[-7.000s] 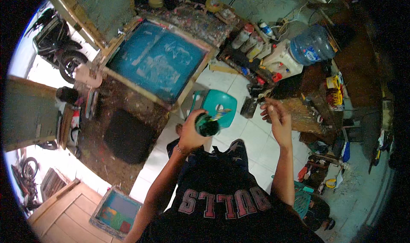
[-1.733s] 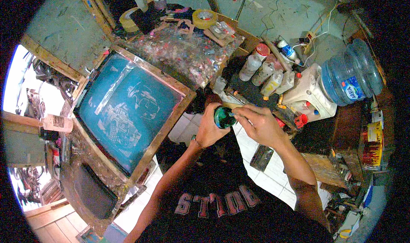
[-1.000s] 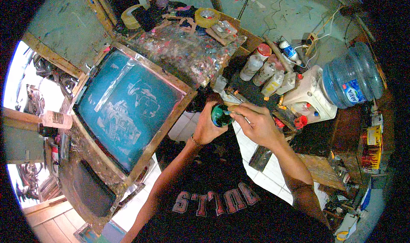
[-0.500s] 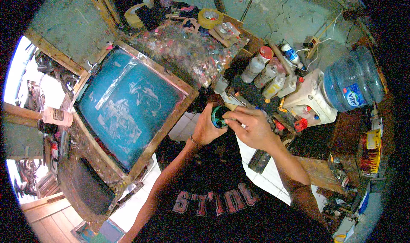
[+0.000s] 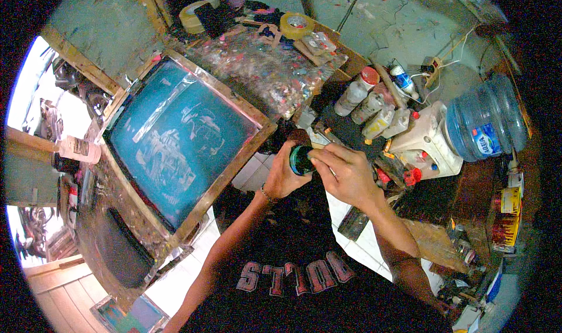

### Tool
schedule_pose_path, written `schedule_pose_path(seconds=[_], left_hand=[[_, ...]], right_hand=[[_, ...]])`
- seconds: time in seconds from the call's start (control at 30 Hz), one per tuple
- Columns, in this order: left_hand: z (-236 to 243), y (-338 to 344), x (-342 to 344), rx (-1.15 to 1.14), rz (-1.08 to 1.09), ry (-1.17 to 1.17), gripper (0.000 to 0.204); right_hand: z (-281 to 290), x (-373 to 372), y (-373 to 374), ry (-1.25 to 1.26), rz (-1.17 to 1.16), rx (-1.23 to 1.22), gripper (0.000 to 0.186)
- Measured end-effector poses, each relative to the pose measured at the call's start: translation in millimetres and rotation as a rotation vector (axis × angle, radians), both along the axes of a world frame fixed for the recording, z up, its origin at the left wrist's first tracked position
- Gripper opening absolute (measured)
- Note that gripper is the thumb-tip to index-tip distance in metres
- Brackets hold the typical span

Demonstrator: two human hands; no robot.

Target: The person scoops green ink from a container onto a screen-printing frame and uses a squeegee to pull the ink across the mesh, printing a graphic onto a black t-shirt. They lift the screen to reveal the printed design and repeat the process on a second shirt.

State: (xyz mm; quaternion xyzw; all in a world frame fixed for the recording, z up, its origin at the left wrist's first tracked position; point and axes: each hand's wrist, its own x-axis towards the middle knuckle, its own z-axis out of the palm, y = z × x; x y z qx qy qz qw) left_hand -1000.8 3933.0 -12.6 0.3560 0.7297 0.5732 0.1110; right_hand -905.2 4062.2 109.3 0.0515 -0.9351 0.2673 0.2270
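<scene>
In the head view, my left hand is wrapped round a small green cup, held low in front of my dark shirt, right of the framed blue screen. My right hand is closed in a pinch at the cup's mouth, on what looks like a thin stick, mostly hidden by the fingers. The cup's contents are too dark to make out.
A paint-spattered board bears tape rolls at the back. Bottles, a pale jerrycan and a big water jug stand right. A pink bottle is left. Tiled floor shows below.
Seven seconds ago my right hand was apart from the cup; it has since moved left onto it. Over the last second its fingers shift slightly at the mouth, and the view turns a little.
</scene>
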Motion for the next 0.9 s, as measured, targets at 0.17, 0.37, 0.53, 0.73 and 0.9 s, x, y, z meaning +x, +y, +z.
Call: schedule_pose_path(seconds=[0.17,0.37,0.53,0.73,0.9], left_hand=[[-5.1,-3.6,-3.4,0.115,-0.022,0.044,0.073],[-9.2,-7.2,-6.8,0.093,-0.002,0.043,0.075],[-4.6,-8.5,-3.8,0.098,-0.041,-0.029,0.074],[-3.7,-7.1,-4.7,0.148,0.002,0.068,0.073],[-8.6,-7.9,-6.1,0.104,-0.002,0.009,0.074]], right_hand=[[2.9,-2.5,-3.5,-0.037,0.043,-0.143,0.01],[3.3,-3.6,-8.7,-0.019,0.035,-0.066,0.011],[4.1,-3.1,-9.7,0.041,0.053,-0.146,0.011],[4.4,-1.4,-10.2,-0.029,0.049,-0.102,0.013],[2.7,-3.2,-10.2,0.022,0.015,-0.052,0.012]])
